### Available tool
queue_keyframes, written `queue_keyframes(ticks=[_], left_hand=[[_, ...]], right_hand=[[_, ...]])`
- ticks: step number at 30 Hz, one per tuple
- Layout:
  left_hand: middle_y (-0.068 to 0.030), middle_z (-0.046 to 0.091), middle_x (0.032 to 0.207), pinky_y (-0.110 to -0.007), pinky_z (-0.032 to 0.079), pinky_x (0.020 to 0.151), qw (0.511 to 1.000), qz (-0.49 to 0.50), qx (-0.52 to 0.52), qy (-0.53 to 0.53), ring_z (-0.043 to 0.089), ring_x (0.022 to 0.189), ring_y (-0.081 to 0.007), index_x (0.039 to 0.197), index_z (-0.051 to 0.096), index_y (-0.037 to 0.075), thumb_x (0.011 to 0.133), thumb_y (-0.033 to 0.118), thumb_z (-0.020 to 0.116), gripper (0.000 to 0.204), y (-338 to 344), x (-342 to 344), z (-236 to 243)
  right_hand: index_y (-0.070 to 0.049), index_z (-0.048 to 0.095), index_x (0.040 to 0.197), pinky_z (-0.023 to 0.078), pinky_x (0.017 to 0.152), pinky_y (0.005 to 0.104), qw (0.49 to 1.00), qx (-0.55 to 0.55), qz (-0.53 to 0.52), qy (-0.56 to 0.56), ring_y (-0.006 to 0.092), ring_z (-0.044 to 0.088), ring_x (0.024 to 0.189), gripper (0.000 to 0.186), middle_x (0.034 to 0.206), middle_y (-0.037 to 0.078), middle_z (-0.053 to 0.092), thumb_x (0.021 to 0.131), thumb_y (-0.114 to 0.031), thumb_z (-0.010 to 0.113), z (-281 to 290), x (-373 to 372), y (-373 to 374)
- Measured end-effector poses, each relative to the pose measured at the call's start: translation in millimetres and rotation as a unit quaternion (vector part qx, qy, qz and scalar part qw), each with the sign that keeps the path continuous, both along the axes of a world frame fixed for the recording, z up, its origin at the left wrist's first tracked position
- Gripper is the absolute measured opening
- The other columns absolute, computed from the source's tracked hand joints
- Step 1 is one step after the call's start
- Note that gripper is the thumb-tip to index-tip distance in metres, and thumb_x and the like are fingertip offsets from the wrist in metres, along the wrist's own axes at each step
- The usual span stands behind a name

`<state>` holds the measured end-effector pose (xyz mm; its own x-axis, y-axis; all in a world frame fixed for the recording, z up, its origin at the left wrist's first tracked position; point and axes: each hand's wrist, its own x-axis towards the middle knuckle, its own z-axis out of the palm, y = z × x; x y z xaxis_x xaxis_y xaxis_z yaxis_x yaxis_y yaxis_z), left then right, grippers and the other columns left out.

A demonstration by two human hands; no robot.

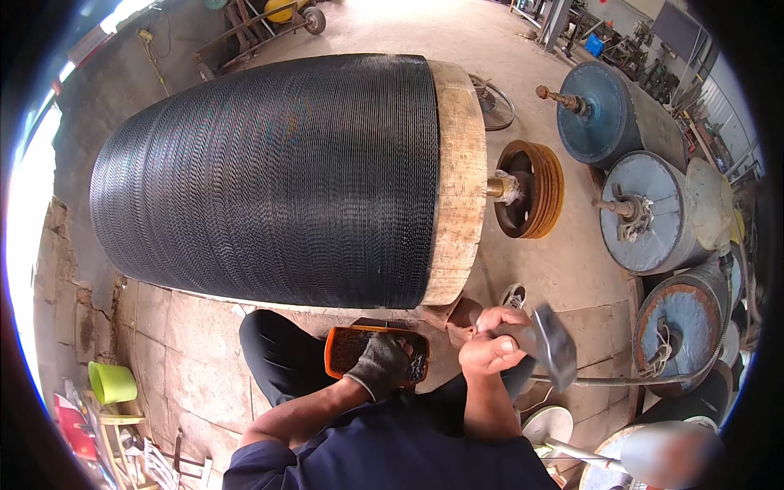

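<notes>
My left hand (382,364), in a grey glove with bare fingertips, reaches into an orange-rimmed tub (329,356). Dark, thin pieces like nails (347,347) fill the tub. Its fingers are curled together, and what they hold, if anything, is too small to make out. Bare and closed, my right hand (492,349) grips a hammer (555,347), its dark metal head raised to the right and smeared a little by motion. Just beyond the tub lies a large roller (278,180) covered in tight black ridged bands, with a bare wooden strip (460,184) at its right end.
A rusty grooved pulley (543,189) sits on the roller's shaft. Several blue-ended drums (641,212) line the right side. At the lower left, a green bucket (113,382) rests on a wooden stool (118,420). A wheeled cart (282,16) stands far back.
</notes>
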<state>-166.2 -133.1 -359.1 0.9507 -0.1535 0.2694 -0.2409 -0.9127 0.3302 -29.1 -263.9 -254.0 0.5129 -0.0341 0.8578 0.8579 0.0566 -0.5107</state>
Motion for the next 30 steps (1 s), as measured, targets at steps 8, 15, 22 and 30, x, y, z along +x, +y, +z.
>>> queue_keyframes(ticks=[8, 15, 22, 30], left_hand=[[-0.0159, 0.063, 0.086, -0.048, 0.048, 0.065, 0.979, 0.04, -0.165, -0.117, 0.063, 0.076, -0.0379, 0.099, 0.058, 0.005, 0.075, 0.003, 0.072, 0.028, 10, 15, 60], [-0.014, 0.062, 0.112, -0.053, 0.047, 0.092, 0.93, 0.03, 0.023, -0.365, 0.062, 0.096, -0.0339, 0.119, 0.053, 0.005, 0.071, -0.003, 0.068, 0.05, 99, 80, 156], [-0.0122, 0.058, 0.122, -0.053, 0.046, 0.1, 0.906, 0.125, 0.078, -0.396, 0.059, 0.109, -0.0349, 0.124, 0.057, 0.007, 0.071, -0.002, 0.068, 0.055, 136, 115, 173], [-0.0114, 0.058, 0.121, -0.056, 0.045, 0.102, 0.907, 0.125, 0.085, -0.393, 0.059, 0.11, -0.0349, 0.125, 0.058, 0.008, 0.072, -0.001, 0.067, 0.055, 136, 118, 177]], right_hand=[[-0.001, 0.053, 0.108, 0.039, 0.05, 0.0247, 0.972, -0.129, 0.032, 0.193, 0.0083, 0.048, 0.057, 0.037, 0.071, 0.004, 0.054, 0.112, -0.036, 0.043, 5, -17, -1], [-0.001, 0.053, 0.092, 0.042, 0.051, 0.0428, 0.887, -0.396, -0.14, 0.19, 0.0382, 0.055, 0.056, 0.02, 0.069, 0.023, 0.054, 0.105, -0.016, 0.055, -7, 4, 12], [0.001, 0.051, 0.097, 0.042, 0.053, 0.0282, 0.996, -0.062, -0.044, -0.038, 0.0174, 0.051, 0.059, 0.025, 0.074, 0.012, 0.058, 0.108, -0.022, 0.051, 12, -7, -1], [0.003, 0.057, 0.101, 0.05, 0.054, 0.0407, 0.968, -0.233, -0.078, 0.048, 0.0298, 0.065, 0.062, 0.019, 0.072, 0.015, 0.064, 0.104, -0.015, 0.056, 3, -12, 2]])
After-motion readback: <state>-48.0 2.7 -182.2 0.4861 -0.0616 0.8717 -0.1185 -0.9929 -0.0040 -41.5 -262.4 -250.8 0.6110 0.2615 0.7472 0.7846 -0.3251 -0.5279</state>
